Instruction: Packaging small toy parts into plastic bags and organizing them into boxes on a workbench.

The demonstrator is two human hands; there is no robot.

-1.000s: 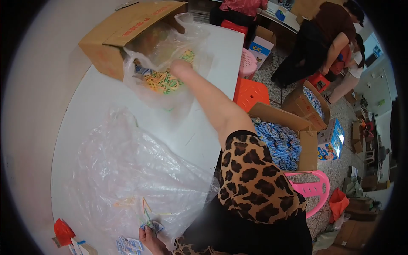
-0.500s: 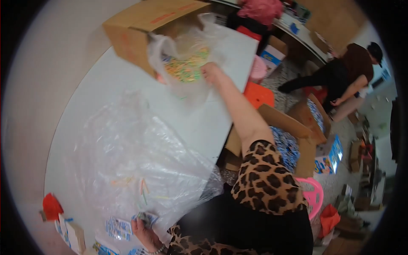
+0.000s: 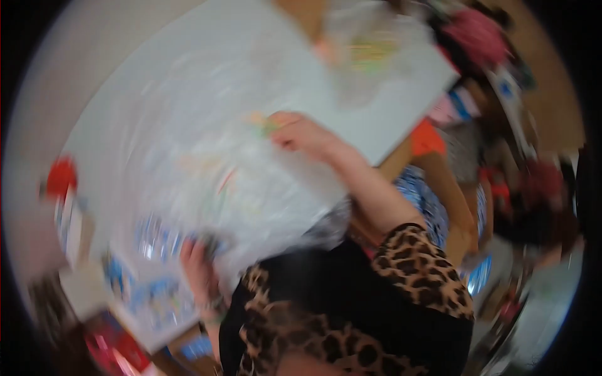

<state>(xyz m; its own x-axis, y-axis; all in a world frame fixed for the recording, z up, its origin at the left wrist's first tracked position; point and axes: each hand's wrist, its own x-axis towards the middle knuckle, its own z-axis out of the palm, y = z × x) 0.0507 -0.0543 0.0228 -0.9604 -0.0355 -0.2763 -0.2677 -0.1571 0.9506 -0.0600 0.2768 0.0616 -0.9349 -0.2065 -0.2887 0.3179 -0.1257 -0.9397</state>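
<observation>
My right hand (image 3: 301,136) is closed on a few small, thin orange and green pieces (image 3: 262,123), blurred by motion, over a clear plastic sheet (image 3: 157,119) on the table. A few thin coloured sticks (image 3: 227,180), one red, lie on the sheet. At the sheet's near edge, my left hand (image 3: 199,266) has its fingers curled around a small dark greyish packet (image 3: 212,243), too smeared to tell exactly. Beside it lie several blue-and-white printed packets (image 3: 153,237). Farther off, a clear bag (image 3: 351,81) holds a heap of yellow-green pieces (image 3: 374,55).
The white table (image 3: 401,94) has a cardboard box (image 3: 304,15) at its far side. To the right, an open carton (image 3: 454,200) holds many blue packets (image 3: 423,197), near an orange stool (image 3: 428,139). People (image 3: 480,37) are farther right. A red object (image 3: 61,177) sits at the left edge.
My right hand has come back from the bag to above the plastic sheet, carrying coloured pieces. The view has swung, so the bag now appears farther right. My left hand stays by the printed packets.
</observation>
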